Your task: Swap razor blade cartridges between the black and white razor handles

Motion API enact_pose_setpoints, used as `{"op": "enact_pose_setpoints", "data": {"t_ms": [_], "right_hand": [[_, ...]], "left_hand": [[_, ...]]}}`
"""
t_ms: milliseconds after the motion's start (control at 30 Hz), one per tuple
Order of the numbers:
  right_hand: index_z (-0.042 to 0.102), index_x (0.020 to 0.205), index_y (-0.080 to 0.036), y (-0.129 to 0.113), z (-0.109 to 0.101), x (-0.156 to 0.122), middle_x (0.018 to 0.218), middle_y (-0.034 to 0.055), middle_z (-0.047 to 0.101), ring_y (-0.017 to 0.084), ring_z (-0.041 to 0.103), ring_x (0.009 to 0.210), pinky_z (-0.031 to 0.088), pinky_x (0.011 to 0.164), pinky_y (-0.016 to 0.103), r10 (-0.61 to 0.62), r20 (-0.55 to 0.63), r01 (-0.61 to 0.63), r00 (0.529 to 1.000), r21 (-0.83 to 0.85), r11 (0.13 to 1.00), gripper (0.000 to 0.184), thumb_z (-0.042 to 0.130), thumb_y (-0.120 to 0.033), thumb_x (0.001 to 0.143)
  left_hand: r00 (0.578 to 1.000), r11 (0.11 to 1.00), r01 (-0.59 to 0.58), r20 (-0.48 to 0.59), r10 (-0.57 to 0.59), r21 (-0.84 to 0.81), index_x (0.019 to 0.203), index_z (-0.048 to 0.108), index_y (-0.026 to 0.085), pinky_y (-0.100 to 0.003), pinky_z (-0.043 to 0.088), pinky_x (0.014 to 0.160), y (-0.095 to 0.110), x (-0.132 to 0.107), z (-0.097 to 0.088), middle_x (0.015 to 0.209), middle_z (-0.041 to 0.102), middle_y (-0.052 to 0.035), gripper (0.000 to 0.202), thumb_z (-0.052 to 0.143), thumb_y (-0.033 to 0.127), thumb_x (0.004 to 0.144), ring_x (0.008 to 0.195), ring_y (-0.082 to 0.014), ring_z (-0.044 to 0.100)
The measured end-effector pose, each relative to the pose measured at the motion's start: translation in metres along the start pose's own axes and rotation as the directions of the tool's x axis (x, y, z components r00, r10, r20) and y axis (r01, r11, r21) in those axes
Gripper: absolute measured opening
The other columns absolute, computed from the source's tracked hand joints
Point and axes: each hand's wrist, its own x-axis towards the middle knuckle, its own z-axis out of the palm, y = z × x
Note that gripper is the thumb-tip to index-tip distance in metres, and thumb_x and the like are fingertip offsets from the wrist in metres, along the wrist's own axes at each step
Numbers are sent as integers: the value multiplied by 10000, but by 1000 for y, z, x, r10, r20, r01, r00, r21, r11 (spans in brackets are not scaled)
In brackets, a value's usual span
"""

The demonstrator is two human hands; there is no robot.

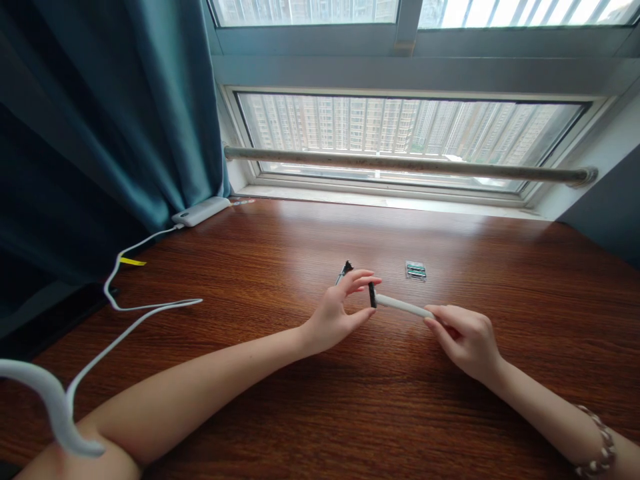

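My right hand [465, 337] grips the rear end of a white razor handle [403, 306], held a little above the wooden table [280, 247]. My left hand [340, 310] pinches the small dark head [372, 294] at the handle's front end between thumb and fingers. Behind my left fingers a second thin razor with a dark head [344, 270] lies on the table. A small green and silver blade cartridge [415, 270] rests on the table just beyond the handle.
A white power bank [200, 211] sits at the back left by the teal curtain [100, 113], with a white cable [125, 313] looping toward me. A window with a metal rail [400, 163] runs along the table's far edge.
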Motion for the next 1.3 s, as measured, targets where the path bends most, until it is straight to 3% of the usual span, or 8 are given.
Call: {"op": "enact_pose_setpoints", "data": {"t_ms": [100,233,533,733,933,1300], "right_hand": [[634,809,-180,2,1,1,504,-22,505,97,438,457,299,495,217,77,-40,-76,996,12,997,204,486,-319,821],[644,847,-184,2,2,1,570,-5,568,100,467,478,314,508,217,74,-30,-75,997,-13,997,224,477,-331,824],[642,866,-182,1,1,1,637,20,622,112,521,504,350,530,219,-1,-10,0,1000,-54,999,237,456,-325,834],[631,848,-177,2,1,1,586,2,590,112,523,516,346,523,212,50,-68,-52,996,-33,998,226,452,-314,839],[617,871,-171,0,0,1,600,14,580,121,516,539,350,543,223,-102,2,102,995,-44,994,193,459,-274,831],[617,875,-166,-1,-2,2,583,10,566,115,506,517,355,532,221,-96,-31,95,995,-34,995,194,455,-263,830]], "left_hand": [[996,971,69,64,-56,-228,1157,405,199,-385,321,975,1,3,-1,1224,501,-125,457,575,122,740,1153,-208,438],[984,907,142,158,-85,-395,1163,416,201,-381,314,983,0,5,-2,1245,485,-134,469,588,112,735,1172,-215,421],[958,878,240,249,-144,-415,1189,441,203,-391,297,1014,-1,1,0,1238,497,-118,513,616,118,714,1162,-215,435],[963,856,233,234,-136,-461,1153,475,201,-404,318,1003,-4,0,1,1238,497,-114,508,640,95,684,1139,-224,461],[975,870,178,204,-92,-461,1143,477,178,-427,296,1009,-3,1,3,1227,502,-134,448,609,113,720,1163,-232,434],[993,887,118,55,-104,-447,1100,493,197,-421,358,964,2,8,0,1233,492,-112,395,616,164,726,1108,-237,485]]}}
